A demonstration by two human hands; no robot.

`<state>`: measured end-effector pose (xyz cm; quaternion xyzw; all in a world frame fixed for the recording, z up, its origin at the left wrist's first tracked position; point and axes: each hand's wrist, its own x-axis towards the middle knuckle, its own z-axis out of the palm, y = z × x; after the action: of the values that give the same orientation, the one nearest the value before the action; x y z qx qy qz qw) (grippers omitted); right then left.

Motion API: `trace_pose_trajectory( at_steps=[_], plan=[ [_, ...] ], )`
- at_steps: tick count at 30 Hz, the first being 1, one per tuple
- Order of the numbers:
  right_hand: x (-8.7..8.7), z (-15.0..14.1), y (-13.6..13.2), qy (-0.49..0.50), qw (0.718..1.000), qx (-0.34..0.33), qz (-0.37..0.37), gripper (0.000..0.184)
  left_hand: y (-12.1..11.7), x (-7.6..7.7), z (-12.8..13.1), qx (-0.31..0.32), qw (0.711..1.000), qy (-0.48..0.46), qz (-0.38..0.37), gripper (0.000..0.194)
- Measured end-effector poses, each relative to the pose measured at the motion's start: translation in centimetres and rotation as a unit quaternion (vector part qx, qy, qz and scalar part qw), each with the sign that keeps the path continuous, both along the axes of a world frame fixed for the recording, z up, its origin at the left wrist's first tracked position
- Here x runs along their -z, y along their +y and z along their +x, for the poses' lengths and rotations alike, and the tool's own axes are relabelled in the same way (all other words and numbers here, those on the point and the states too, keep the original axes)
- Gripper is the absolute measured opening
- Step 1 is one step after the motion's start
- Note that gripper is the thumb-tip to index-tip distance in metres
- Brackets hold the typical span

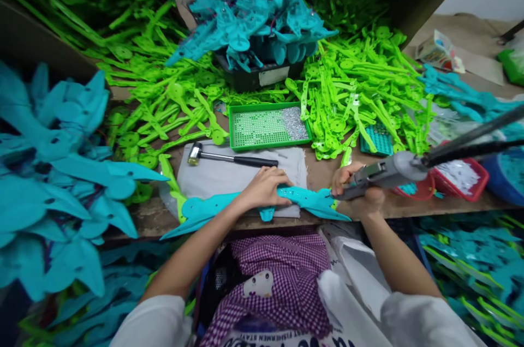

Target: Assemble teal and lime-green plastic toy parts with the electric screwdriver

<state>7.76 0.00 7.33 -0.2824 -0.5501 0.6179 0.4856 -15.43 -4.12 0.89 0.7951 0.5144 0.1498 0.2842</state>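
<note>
A long turquoise plastic part (215, 206) lies across the front edge of the bench. My left hand (265, 187) is closed over its middle, fingers on the far side and thumb toward the right. My right hand (371, 201) grips a grey power screwdriver (380, 171) with a dark cord running off to the right. The tool's nose points left, at the right end of the part; whether the bit touches a screw cannot be made out. A hammer (219, 157) with a black handle rests on a pale cloth (204, 182) just beyond my left hand.
Behind the cloth sits a green basket (232, 137) with small metal pieces. Heaps of lime-green plastic parts (335, 101) surround it. Turquoise parts pile up at the left (53, 172) and on a black bin (245, 82). At the right stand a red tray (478, 189) and a blue tub (497, 178).
</note>
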Motion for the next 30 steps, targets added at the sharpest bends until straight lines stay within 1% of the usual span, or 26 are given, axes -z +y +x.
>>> trace_pose_trajectory(
  at_steps=[1,3,5,6,7,9,11,13,15,18,26,30],
  plan=[
    [-0.7,-0.3,0.4,0.007,1.000,0.008,0.003,0.055,0.0,0.0,0.0,0.000,1.000,-0.003,-0.001,0.041],
    [-2.0,-1.7,1.8,0.037,0.998,0.038,0.034,0.054,-0.1,0.0,0.0,0.002,1.000,-0.009,0.000,0.041],
    [-2.9,-4.3,4.0,0.073,0.991,0.076,0.079,0.054,-0.1,0.0,0.0,0.005,1.000,-0.017,0.004,0.040],
    [-3.1,-5.9,5.4,0.084,0.987,0.095,0.096,0.053,-0.1,0.0,-0.1,0.006,1.000,-0.019,0.007,0.041],
    [-3.0,-7.8,6.8,0.079,0.986,0.107,0.099,0.053,-0.1,0.0,-0.1,0.007,1.000,-0.020,0.009,0.041],
    [-2.0,-11.4,9.7,0.050,0.986,0.123,0.105,0.053,-0.2,0.1,-0.1,0.006,1.000,-0.017,0.010,0.041],
    [-0.5,-14.4,12.1,0.036,0.984,0.129,0.113,0.052,-0.3,0.2,-0.1,0.005,1.000,-0.015,0.011,0.041],
    [1.1,-16.2,13.7,0.027,0.984,0.129,0.120,0.050,-0.3,0.4,-0.2,0.006,1.000,-0.017,0.013,0.041],
    [2.4,-17.0,14.7,0.023,0.984,0.127,0.122,0.046,-0.4,0.5,-0.2,0.008,1.000,-0.024,0.016,0.041],
    [3.4,-17.1,15.3,0.033,0.983,0.135,0.119,0.042,-0.4,0.5,-0.2,0.008,0.999,-0.032,0.017,0.041],
    [3.9,-17.1,15.9,0.027,0.984,0.132,0.118,0.043,-0.2,0.1,-0.3,0.014,0.999,-0.035,0.017,0.039],
    [3.8,-16.9,15.7,0.031,0.984,0.127,0.121,0.043,-0.2,0.2,-0.2,0.013,0.999,-0.031,0.014,0.039]
  ],
)
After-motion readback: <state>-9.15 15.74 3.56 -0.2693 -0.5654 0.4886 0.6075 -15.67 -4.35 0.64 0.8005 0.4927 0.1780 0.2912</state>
